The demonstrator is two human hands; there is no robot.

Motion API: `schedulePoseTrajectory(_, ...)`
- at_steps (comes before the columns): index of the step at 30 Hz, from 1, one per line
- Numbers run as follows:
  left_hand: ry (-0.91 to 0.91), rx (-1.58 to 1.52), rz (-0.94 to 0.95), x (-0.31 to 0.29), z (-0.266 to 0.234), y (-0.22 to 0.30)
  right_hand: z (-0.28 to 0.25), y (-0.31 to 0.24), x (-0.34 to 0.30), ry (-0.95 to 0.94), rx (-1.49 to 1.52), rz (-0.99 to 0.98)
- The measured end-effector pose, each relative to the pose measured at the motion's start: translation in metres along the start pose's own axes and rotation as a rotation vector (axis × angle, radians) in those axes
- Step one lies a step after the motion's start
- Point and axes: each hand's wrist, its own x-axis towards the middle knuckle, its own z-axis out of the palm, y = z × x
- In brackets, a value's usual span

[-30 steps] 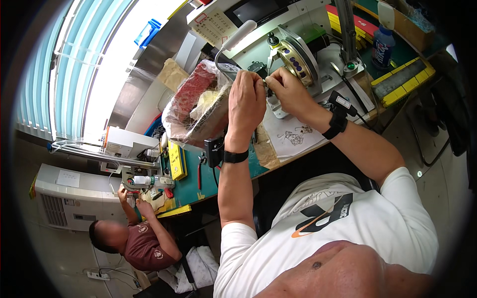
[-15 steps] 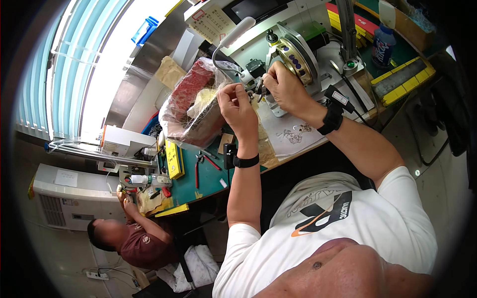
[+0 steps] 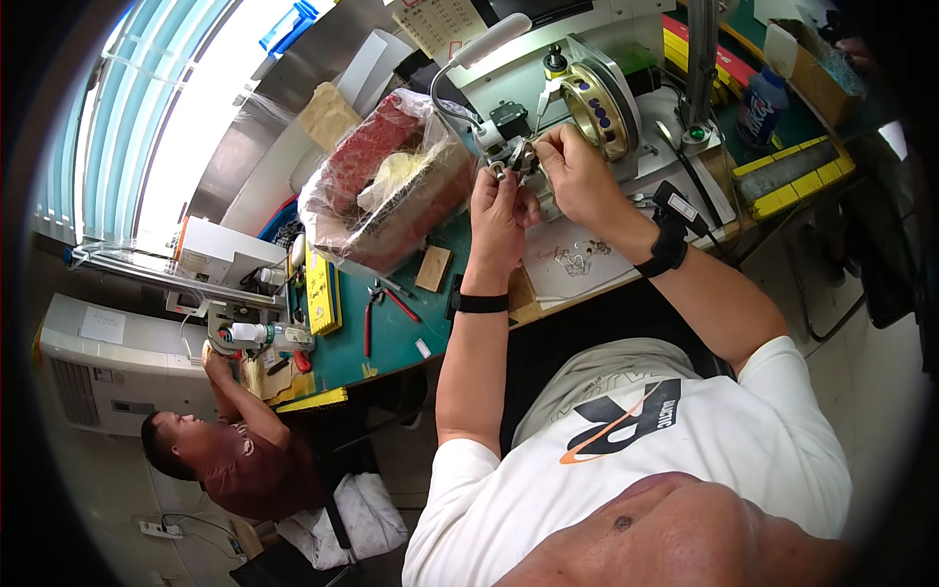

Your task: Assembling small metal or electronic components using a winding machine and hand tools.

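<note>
Between both hands, left hand (image 3: pixel 497 203) and right hand (image 3: pixel 572 171) pinch a small metal part (image 3: pixel 515 161).

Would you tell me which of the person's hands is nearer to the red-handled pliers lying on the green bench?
Left. The left hand is up and right of the red-handled pliers; the right hand lies farther right, beyond it.

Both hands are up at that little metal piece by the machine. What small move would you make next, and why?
Probably steady the small metal part with the left hand while the right hand eases it onto the machine's fixture. Both hands already pinch it just beside the fixture, so only a fine nudge seems left.
</note>
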Motion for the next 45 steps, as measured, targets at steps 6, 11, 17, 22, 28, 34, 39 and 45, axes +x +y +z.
schedulePoseTrajectory(6, -0.003, 0.016, -0.012, 0.000, 0.000, 0.002, 0.003, 0.001, 0.002, 0.014, 0.160, 0.122)
schedulePoseTrajectory(11, -0.010, 0.111, -0.049, 0.000, -0.002, 0.007, 0.000, -0.005, 0.008, -0.003, 0.188, 0.128)
schedulePoseTrajectory(17, -0.007, 0.172, -0.109, -0.001, -0.006, 0.006, -0.005, -0.002, 0.015, -0.066, 0.196, 0.072)
schedulePoseTrajectory(22, -0.009, 0.097, -0.114, -0.001, -0.008, 0.009, -0.006, -0.009, 0.014, -0.108, 0.247, 0.133)
schedulePoseTrajectory(28, -0.014, 0.033, -0.032, -0.002, 0.009, 0.015, -0.008, -0.008, 0.013, -0.103, 0.265, 0.105)
schedulePoseTrajectory(34, -0.022, 0.030, 0.037, 0.001, -0.002, 0.003, -0.005, -0.008, 0.007, -0.094, 0.206, 0.129)
schedulePoseTrajectory(39, 0.019, 0.171, 0.068, -0.002, -0.001, 0.005, -0.027, -0.022, -0.020, -0.294, 0.341, 0.165)
schedulePoseTrajectory(45, 0.046, 0.192, 0.064, -0.004, 0.005, 0.007, -0.096, -0.060, -0.041, -0.028, 0.132, -0.067)
